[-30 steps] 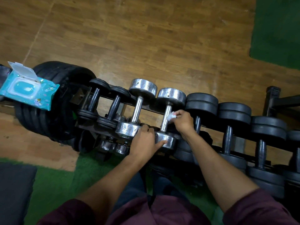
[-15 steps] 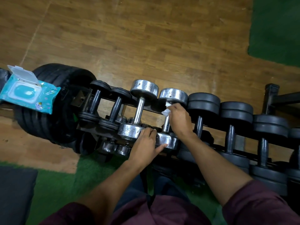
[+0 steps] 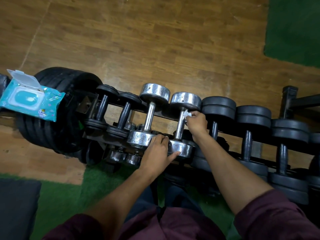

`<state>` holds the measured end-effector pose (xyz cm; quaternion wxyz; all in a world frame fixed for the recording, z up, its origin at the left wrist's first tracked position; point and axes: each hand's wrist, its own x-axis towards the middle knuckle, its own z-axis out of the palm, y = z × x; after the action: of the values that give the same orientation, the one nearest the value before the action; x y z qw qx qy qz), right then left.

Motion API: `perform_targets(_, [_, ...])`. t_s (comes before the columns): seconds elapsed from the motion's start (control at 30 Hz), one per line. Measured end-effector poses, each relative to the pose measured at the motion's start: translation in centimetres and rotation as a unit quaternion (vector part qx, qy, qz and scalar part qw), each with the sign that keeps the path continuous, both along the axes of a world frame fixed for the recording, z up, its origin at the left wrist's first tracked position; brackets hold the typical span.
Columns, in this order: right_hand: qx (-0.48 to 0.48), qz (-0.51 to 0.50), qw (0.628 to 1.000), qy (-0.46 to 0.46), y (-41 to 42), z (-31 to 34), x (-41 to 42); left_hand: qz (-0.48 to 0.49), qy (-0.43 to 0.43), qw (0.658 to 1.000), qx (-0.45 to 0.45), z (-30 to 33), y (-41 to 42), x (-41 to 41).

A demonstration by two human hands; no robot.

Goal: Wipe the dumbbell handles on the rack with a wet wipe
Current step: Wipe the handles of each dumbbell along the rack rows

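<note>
A black rack point(image 3: 225, 131) holds a row of dumbbells. Two are chrome, side by side in the middle; the right chrome dumbbell point(image 3: 180, 124) has a knurled handle. My right hand point(image 3: 196, 122) pinches a crumpled white wet wipe point(image 3: 187, 114) against the top of that handle, just under its far head. My left hand point(image 3: 158, 151) grips the near chrome head of the same dumbbell, thumb along its front. The left chrome dumbbell point(image 3: 149, 116) stands untouched beside it.
Black dumbbells point(image 3: 249, 134) fill the rack to the right, and two small ones point(image 3: 102, 108) sit to the left. An open teal wipes pack point(image 3: 30, 97) lies on stacked black weight plates point(image 3: 52, 129) at far left. Wood floor lies beyond, green turf near me.
My right hand slid the wipe up the handle from its middle to just below the far head. My left hand kept its hold on the near head.
</note>
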<state>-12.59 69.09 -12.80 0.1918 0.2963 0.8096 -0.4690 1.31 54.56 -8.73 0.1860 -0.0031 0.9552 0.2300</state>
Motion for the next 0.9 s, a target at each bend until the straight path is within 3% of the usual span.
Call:
perform_targets(0.33, [-0.036, 0.084, 0.991, -0.1, 1.3, -0.3, 1.7, 0.008, 0.006, 1.0, 0.006, 0.2, 0.1, 0.0])
perform_targets(0.57, [-0.025, 0.241, 0.951, -0.193, 1.5, 1.7, 2.3, 0.012, 0.0, 1.0, 0.011, 0.3, 0.1, -0.1])
perform_targets(0.7, [0.04, 0.355, 0.914, -0.193, 1.7, 2.2, 1.3, 0.014, 0.001, 1.0, 0.008, 0.3, 0.1, 0.0])
perform_targets(0.9, [0.103, 0.358, 0.923, -0.1, 1.7, 3.1, 0.9, 0.023, 0.001, 1.0, 0.006, 0.1, 0.3, 0.0])
